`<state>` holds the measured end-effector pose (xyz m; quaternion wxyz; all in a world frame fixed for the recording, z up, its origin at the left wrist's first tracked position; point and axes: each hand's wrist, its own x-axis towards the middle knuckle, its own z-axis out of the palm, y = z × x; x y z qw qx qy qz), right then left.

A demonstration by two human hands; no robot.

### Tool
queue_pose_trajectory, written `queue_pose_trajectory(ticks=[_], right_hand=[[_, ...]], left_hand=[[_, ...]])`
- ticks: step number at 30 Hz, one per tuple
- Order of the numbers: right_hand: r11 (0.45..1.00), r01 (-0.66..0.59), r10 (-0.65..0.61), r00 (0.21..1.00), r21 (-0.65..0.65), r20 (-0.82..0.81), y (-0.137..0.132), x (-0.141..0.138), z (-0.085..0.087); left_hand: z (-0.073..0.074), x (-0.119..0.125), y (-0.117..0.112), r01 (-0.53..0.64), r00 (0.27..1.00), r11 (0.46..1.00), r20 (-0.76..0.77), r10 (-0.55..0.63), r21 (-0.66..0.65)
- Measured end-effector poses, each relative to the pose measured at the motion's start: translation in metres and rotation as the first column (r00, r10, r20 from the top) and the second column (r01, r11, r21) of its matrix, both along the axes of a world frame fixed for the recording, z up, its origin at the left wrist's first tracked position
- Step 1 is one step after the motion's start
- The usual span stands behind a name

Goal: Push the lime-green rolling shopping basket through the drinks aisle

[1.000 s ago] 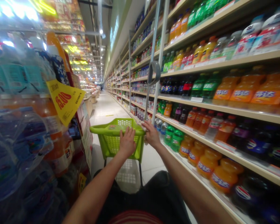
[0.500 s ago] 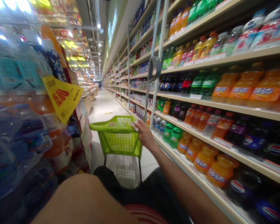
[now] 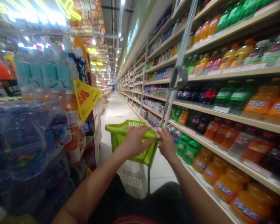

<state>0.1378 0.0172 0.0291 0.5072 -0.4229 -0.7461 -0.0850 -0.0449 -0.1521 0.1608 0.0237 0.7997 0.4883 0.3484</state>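
Note:
A lime-green shopping cart basket [image 3: 118, 137] stands in front of me in a supermarket aisle. My left hand [image 3: 135, 141] is wrapped over the near rim and handle of the basket. Beside it, at the basket's right corner, my right hand [image 3: 166, 143] is closed on the handle, with something pale pinched in its fingers that I cannot make out. A white lower basket [image 3: 132, 177] sits under the green one.
Long shelves [image 3: 224, 109] of orange, green and dark soda bottles run along the right. On the left stand stacked shrink-wrapped bottle packs [image 3: 32, 133] with a yellow price tag [image 3: 86, 98]. The tiled aisle [image 3: 118, 112] runs ahead between them. A metal upright [image 3: 177, 71] rises by the shelf.
My left hand left the cart handle, dropped out of sight, and is back gripping the handle. The view has swung slightly left; the cart sits more to the right.

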Motion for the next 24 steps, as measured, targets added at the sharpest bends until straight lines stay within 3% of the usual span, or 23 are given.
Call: queue_pose_trajectory(ticks=[2, 4, 8, 11, 18, 24], right_hand=[[0.999, 0.032, -0.032, 0.999, 0.025, -0.018, -0.001, -0.006, 0.001], [0.997, 0.051, -0.05, 0.998, 0.05, -0.025, -0.007, -0.016, 0.002], [0.998, 0.021, -0.02, 1.0, 0.065, -0.017, -0.021, -0.044, 0.003], [0.999, 0.004, -0.004, 1.0, 0.049, 0.004, -0.025, -0.053, 0.004], [0.987, 0.161, -0.16, 0.984, 0.018, -0.081, -0.01, -0.023, 0.004], [0.989, 0.141, -0.141, 0.99, 0.04, -0.011, -0.019, -0.039, 0.004]], left_hand=[[-0.016, -0.02, 0.034, -0.388, 0.917, 0.917, -0.058, 0.394, 0.086], [-0.035, -0.035, 0.061, -0.541, 0.824, 0.837, -0.151, 0.546, 0.076], [-0.072, -0.036, 0.083, -0.537, 0.803, 0.844, -0.306, 0.511, 0.0], [-0.085, -0.027, 0.084, -0.551, 0.785, 0.834, -0.315, 0.534, 0.041], [-0.09, -0.014, 0.085, -0.529, 0.785, 0.847, -0.344, 0.515, 0.061], [-0.094, 0.004, 0.081, -0.474, 0.81, 0.875, -0.339, 0.478, 0.099]])
